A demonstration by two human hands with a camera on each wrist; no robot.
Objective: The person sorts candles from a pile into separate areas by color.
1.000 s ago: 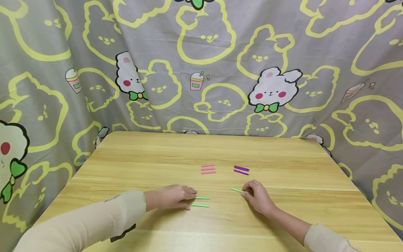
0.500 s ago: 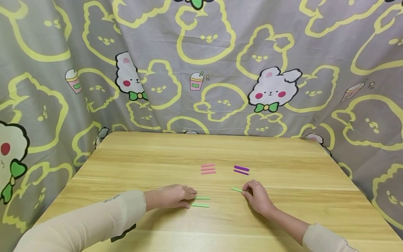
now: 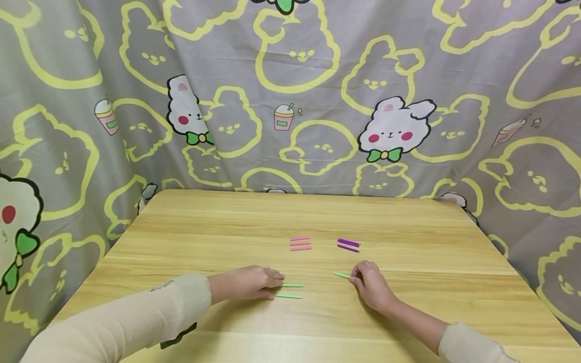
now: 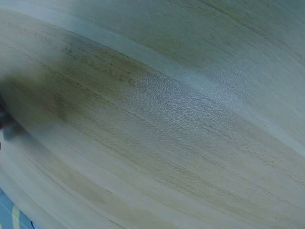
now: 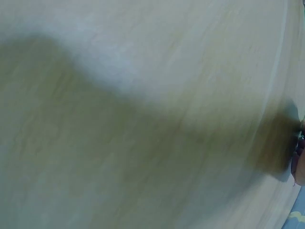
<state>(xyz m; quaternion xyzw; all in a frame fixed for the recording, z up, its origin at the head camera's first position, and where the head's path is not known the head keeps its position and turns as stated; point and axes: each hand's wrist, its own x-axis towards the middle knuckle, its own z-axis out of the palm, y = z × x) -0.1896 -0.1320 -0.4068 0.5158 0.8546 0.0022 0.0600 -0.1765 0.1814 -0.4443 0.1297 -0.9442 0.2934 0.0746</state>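
Observation:
My right hand [image 3: 373, 287] pinches one end of a slim light-green stick [image 3: 341, 275], whose other end points left over the table. My left hand [image 3: 248, 283] rests on the wood, its fingers extended, at the left ends of two more green sticks. The upper green stick [image 3: 292, 285] meets the fingertips, and the lower green stick [image 3: 289, 296] lies beside the thumb. Whether the left fingers press on them is hard to tell. At the edge of the right wrist view, only a bit of the right fingers [image 5: 299, 167] shows.
Three pink sticks [image 3: 300, 243] lie in a row further back on the wooden table [image 3: 204, 217]. Right of them lies a group of purple sticks [image 3: 348, 245], two of them close together. A patterned grey curtain [image 3: 317, 111] hangs behind the table and at both sides.

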